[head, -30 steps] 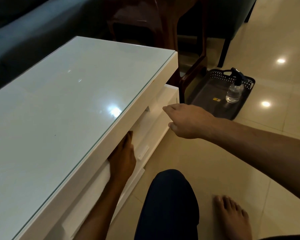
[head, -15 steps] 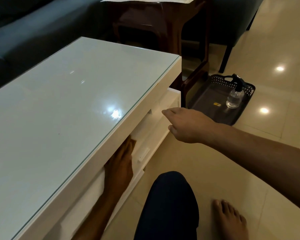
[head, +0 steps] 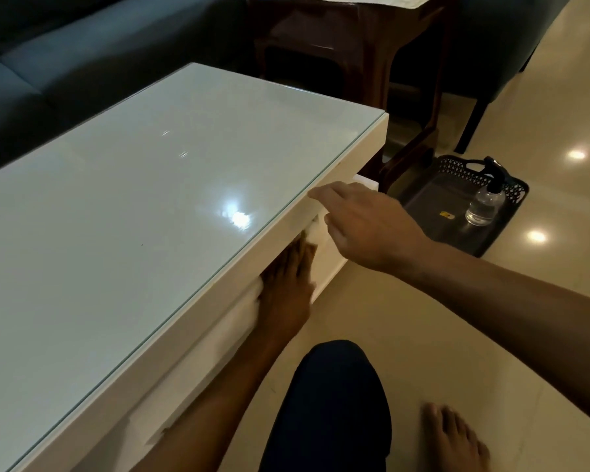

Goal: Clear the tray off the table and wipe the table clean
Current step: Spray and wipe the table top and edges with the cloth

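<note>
The white glass-topped table (head: 150, 212) fills the left half of the head view, its top bare. The dark plastic tray (head: 433, 199) lies on the floor past the table's right end, carrying a clear pump bottle (head: 485, 206) and a small yellow item (head: 447, 215). My left hand (head: 286, 277) reaches under the tabletop into the lower shelf, fingers straight against the white surface; its fingertips are hidden. My right hand (head: 361, 223) hovers by the table's front edge, fingers loosely extended, holding nothing.
A dark sofa (head: 65, 63) runs behind the table. A dark wooden side table (head: 348, 46) stands beyond the far end, next to the tray. My knee (head: 327, 410) and bare foot (head: 457, 441) are on the glossy tiled floor (head: 542, 114).
My right hand has moved left and up toward the table's front edge. My left hand stays under the tabletop, shifted slightly. The view has tilted upward.
</note>
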